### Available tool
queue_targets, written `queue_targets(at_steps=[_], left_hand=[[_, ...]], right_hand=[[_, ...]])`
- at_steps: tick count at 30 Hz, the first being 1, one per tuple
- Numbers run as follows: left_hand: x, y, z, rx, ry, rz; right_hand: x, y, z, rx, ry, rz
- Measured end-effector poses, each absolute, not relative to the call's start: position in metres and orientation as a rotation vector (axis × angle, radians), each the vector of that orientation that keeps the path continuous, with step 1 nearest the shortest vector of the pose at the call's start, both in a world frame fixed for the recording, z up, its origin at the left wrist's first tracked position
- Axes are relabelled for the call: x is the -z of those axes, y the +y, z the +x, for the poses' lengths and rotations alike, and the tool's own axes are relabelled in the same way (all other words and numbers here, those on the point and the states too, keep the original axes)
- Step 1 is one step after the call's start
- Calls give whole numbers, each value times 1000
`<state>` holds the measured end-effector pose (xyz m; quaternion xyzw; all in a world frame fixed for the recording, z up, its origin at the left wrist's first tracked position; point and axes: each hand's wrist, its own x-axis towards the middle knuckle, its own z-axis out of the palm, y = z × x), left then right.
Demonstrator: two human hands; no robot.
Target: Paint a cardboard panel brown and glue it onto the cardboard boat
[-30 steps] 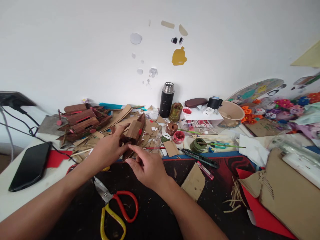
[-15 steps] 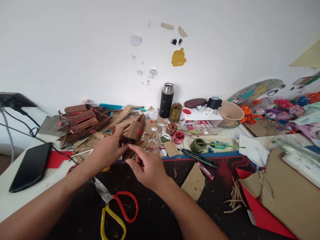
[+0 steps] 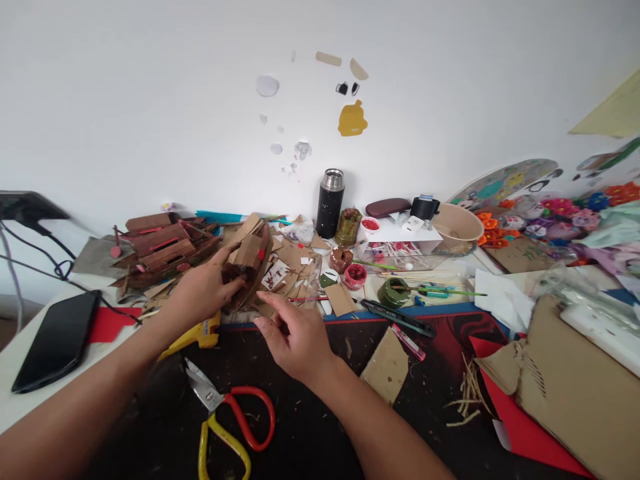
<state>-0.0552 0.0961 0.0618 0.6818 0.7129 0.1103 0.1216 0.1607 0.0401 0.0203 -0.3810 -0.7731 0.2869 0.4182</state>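
My left hand [image 3: 204, 288] grips a small brown cardboard model boat [image 3: 251, 252], which has a boxy cabin and a red spot on it. The boat is tilted above a heap of cardboard scraps [image 3: 295, 267]. My right hand [image 3: 296, 331] is just to the right of the boat, apart from it, index finger stretched out and thumb apart, with nothing in it. Below the hands lie scissors [image 3: 213, 400] with one red and one yellow handle. A yellow glue gun [image 3: 203, 333] is partly hidden behind my left forearm.
Brown model boats [image 3: 165, 250] stand at the left, behind a black phone [image 3: 57, 340]. Paint jars [image 3: 355, 276], a black thermos [image 3: 331, 205] and a utility knife [image 3: 397, 317] are at the back and middle. Cardboard sheets [image 3: 575, 380] lie at the right.
My left hand has moved left with the boat, away from my right hand. My right fingers no longer touch the boat. More of the glue gun shows.
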Motion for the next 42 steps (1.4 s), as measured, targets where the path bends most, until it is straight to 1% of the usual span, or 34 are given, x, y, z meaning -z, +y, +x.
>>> queue_targets(at_steps=[6,27,42], left_hand=[[-54,110,-62,-203,2146,2056],[-35,131,-53,69,2149,2190],[-46,123,-47,176,2157,2271]], right_hand=[[-19,40,160,-695,-1955,-956],[-14,40,157,-658,-2045,-934],[-14,39,155,-657,-2099,-948]])
